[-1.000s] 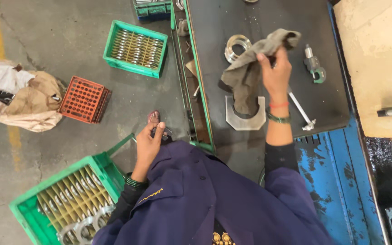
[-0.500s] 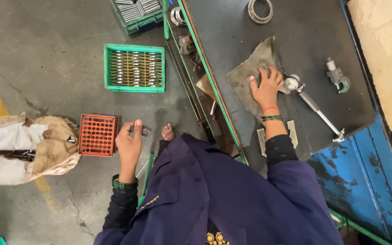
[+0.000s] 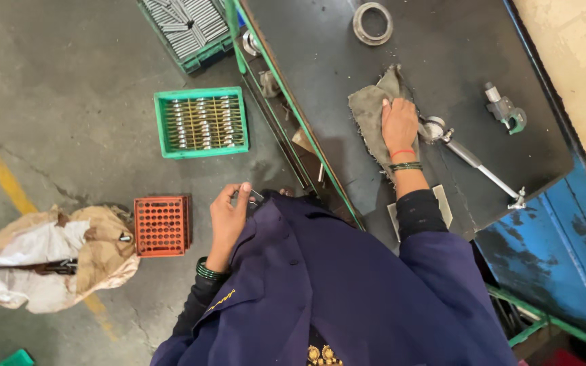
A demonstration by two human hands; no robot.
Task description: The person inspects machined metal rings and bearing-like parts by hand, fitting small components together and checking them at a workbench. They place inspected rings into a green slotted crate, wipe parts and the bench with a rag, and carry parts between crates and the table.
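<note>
Right hand (image 3: 399,124): flat, fingers spread, pressing the rag (image 3: 373,112).
Rag: on the tabletop (image 3: 456,61), just beside the gauge (image 3: 473,161).
Left hand (image 3: 230,215): curled around a small metal part (image 3: 255,198), off the tabletop's edge.

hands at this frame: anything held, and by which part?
Left hand grips a small dark metal part; which end cannot be told. Right hand lies flat on the grey-green rag, gripping nothing.

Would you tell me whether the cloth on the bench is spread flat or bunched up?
Mostly spread flat: the cloth lies on the bench under the right hand.
</note>
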